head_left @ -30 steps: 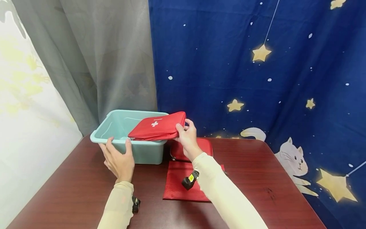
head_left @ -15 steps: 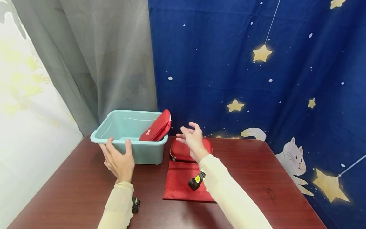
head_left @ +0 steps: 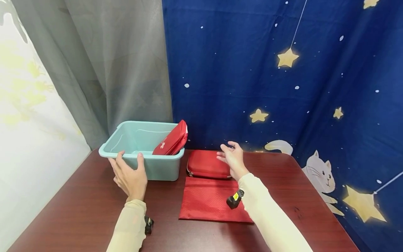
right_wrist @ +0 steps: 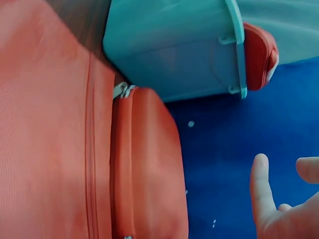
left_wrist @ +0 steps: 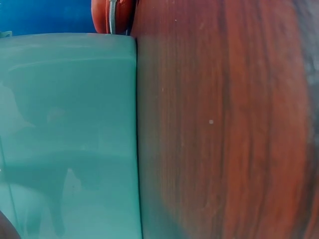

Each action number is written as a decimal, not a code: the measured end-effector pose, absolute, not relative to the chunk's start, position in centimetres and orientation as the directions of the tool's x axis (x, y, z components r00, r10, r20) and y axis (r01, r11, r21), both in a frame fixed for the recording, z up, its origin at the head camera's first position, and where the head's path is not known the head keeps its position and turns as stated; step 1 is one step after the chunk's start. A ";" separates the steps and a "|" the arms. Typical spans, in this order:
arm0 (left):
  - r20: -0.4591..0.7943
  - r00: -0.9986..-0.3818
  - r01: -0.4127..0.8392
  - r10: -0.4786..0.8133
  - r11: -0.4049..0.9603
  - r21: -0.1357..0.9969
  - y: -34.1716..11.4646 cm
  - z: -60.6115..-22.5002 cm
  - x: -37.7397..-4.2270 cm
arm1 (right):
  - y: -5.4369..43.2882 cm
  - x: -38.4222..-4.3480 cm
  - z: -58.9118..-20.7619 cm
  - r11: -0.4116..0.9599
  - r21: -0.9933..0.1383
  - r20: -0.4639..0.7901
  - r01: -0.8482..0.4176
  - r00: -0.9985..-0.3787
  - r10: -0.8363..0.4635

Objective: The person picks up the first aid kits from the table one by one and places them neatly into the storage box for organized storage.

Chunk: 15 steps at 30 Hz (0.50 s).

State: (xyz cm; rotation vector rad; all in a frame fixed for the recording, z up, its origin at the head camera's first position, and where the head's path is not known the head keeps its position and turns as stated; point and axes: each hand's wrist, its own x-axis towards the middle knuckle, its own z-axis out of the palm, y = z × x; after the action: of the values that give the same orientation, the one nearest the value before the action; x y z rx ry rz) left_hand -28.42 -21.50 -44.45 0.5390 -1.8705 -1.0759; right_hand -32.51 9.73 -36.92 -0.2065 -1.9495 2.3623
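At the left of the head view my left hand [head_left: 129,176] holds the front rim of a light teal plastic bin [head_left: 163,168], its index finger and thumb tips over the rim. Inside the bin's right end a red first-aid pouch [head_left: 170,140] with a white cross leans tilted, its top above the rim. My right hand [head_left: 233,159] holds nothing; its fingers are loosely bent above the right end of a red zippered case [head_left: 206,163]. In the right wrist view its fingers [right_wrist: 261,184] stand apart from the case [right_wrist: 154,174].
A flat red zippered pouch [head_left: 211,201] lies on the dark red wooden table [head_left: 170,227] in front of the case. Behind the table hang a grey curtain [head_left: 138,70] and a blue star-patterned curtain [head_left: 220,70]. A white curtain [head_left: 31,140] hangs at the left.
My right hand let go of the first-aid pouch, which dropped to lean inside the bin's right end. Then that hand moved right, over the red case. My left hand stayed on the rim.
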 end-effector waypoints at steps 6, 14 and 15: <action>0.481 -0.512 0.053 -0.712 0.533 0.844 -21.6 -44.5 -28.4 | 11.2 -32.7 -38.0 -0.097 -0.994 -0.059 0.044 -0.986 0.158; 0.473 -0.517 0.047 -0.713 0.529 0.848 -21.5 -44.4 -28.3 | 12.9 -33.3 -39.9 0.040 -0.997 -0.062 0.071 -0.980 0.189; 0.472 -0.518 0.046 -0.713 0.528 0.848 -21.5 -44.4 -28.3 | 13.1 -33.3 -40.1 0.056 -0.996 -0.062 0.074 -0.979 0.194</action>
State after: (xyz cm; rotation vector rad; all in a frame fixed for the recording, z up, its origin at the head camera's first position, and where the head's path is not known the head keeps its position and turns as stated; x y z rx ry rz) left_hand -28.31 -21.52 -44.42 0.5484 -1.8792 -1.0761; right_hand -33.29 13.09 -40.08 -0.2825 -2.2170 2.0799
